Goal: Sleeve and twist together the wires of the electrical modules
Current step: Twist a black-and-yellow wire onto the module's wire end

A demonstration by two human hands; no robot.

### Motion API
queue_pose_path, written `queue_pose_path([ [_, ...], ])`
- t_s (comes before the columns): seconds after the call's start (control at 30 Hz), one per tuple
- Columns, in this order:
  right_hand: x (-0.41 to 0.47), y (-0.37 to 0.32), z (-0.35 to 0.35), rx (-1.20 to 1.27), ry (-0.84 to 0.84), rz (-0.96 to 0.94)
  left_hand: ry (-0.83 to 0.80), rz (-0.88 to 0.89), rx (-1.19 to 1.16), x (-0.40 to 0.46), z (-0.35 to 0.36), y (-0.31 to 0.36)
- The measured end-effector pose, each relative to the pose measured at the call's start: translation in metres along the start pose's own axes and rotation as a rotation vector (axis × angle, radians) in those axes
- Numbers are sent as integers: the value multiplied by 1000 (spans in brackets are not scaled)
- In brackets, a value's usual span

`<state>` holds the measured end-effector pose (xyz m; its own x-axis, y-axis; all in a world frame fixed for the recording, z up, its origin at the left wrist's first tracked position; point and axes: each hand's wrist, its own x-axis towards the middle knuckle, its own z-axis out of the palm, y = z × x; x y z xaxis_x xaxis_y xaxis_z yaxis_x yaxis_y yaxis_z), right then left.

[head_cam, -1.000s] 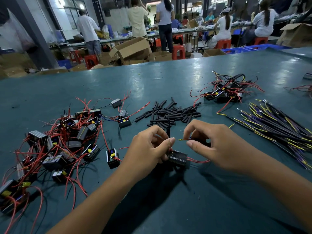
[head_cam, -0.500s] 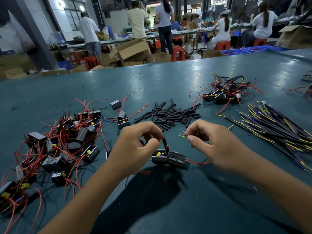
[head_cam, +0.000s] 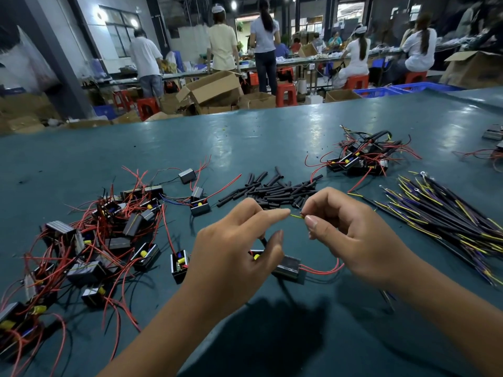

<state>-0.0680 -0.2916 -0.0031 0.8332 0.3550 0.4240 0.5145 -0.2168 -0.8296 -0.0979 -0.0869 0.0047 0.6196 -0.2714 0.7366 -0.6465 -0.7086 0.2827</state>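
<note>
Your module (head_cam: 288,266) sits on the green table (head_cam: 245,137) at lower centre under your left hand (head_cam: 234,251), with the sleeve pile (head_cam: 275,189) just above; keep it flat there so its red lead (head_cam: 321,271) stays slack while you twist. Both hands are pinched on the yellow wire (head_cam: 296,215) at centre frame, left hand from the left, right hand (head_cam: 351,235) from the right; roll the tips together tight. Versus a second ago, the hands are raised and the wire is stretched level between them.
</note>
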Motion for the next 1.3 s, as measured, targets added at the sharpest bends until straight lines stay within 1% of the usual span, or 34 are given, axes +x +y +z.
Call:
queue_pose_path([
  [0.07, 0, -1, 1, 56, 6, 15, 7, 24, 21, 0, -1, -1],
  [0.23, 1, -4, 0, 311, -15, 65, 15, 68, 63, -1, -1, 2],
  [0.33, 0, -8, 0, 316, -52, 54, -11, 60, 15, -2, -1, 2],
  [0.43, 1, -10, 2, 288, -45, 73, -62, 38, -8, -2, -2, 2],
  [0.5, 2, -11, 0, 302, -42, 122, -59, 33, -2, 0, -4, 0],
  [0.57, 3, -11, -3, 303, -65, 183, -22, 44, -22, 4, -10, -4],
  [0.6, 4, -11, -5, 288, -80, 212, -6, 43, -74, 7, -14, -7],
  [0.63, 4, -11, -7, 264, -91, 233, -19, 15, -175, 8, -20, -11],
  [0.67, 4, -10, -7, 238, -97, 244, -69, -45, -319, 9, -26, -17],
  [0.73, 4, -9, -8, 197, -109, 240, -276, -184, -586, 9, -36, -27],
  [0.8, 4, -9, -8, 169, -122, 220, -483, -258, -657, 7, -39, -34],
  [0.83, 4, -9, -8, 158, -126, 214, -535, -292, -664, 7, -38, -37],
  [0.87, 4, -8, -7, 149, -128, 209, -554, -325, -673, 6, -36, -39],
  [0.93, 4, -6, -6, 136, -129, 209, -557, -352, -680, 5, -32, -41],
  [1.03, 2, -3, -3, 108, -105, 230, -507, -277, -558, 3, -21, -43],
  [1.13, 1, -1, 2, 65, -24, 251, -431, -241, -518, 1, -9, -42],
  [1.2, 0, 0, 5, 18, 27, 262, -434, -217, -492, -1, -2, -42],
  [1.3, 0, 0, 11, -18, 63, 268, -434, -265, -526, -5, 6, -42],
])
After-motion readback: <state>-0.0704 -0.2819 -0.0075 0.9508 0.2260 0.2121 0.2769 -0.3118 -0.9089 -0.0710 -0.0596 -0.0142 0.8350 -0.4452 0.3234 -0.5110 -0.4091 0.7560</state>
